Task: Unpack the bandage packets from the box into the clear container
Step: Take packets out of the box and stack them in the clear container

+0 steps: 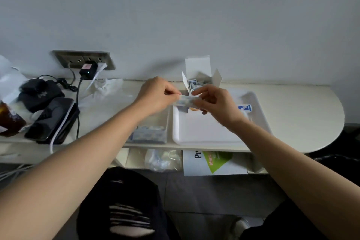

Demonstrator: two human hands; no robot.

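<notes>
A white cardboard box (200,72) stands open at the back of the desk, with blue-and-white bandage packets (193,84) sticking out of it. My left hand (155,97) and my right hand (216,103) hold one bandage packet (185,101) between them above the tray's left edge, each pinching an end. The clear container (153,128) sits on the desk below my left forearm, with several packets lying inside it.
A white tray (194,132) lies right of the container, with a small blue-and-white item (244,107) on it. At the left are a wall socket (83,60) with plugs, cables, a dark pouch (54,121) and a black cap (39,91). A shelf below holds a booklet (212,161).
</notes>
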